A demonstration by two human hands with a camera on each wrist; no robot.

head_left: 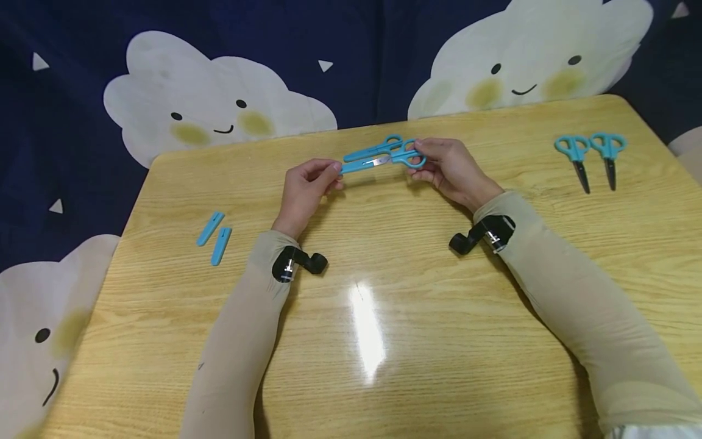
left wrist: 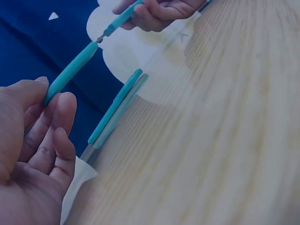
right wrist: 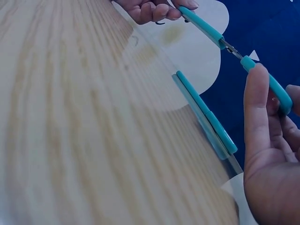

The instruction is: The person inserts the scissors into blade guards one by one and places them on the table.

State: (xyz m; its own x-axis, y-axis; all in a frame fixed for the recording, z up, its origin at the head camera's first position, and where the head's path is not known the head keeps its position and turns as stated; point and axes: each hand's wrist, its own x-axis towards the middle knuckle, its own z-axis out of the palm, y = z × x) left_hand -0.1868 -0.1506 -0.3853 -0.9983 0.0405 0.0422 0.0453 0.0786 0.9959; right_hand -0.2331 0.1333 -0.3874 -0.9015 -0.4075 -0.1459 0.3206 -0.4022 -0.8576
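Note:
My left hand (head_left: 304, 192) pinches the far end of a blue blade cover (head_left: 356, 166) between thumb and fingers. The cover sits over the blades of a pair of blue-handled scissors (head_left: 407, 155), and a short stretch of bare metal shows between cover and handles. My right hand (head_left: 451, 171) grips those handles by the finger loops. Both wrist views show the scissors and cover raised above the table. Just behind them, a second pair of blue scissors (right wrist: 206, 111) lies on the table with its blades covered.
Two loose blue blade covers (head_left: 211, 228) lie at the left of the wooden table (head_left: 384, 256). Two teal-handled scissors with dark blades (head_left: 581, 177) lie side by side at the right. A dark blue curtain with clouds (head_left: 219, 97) hangs behind the far edge.

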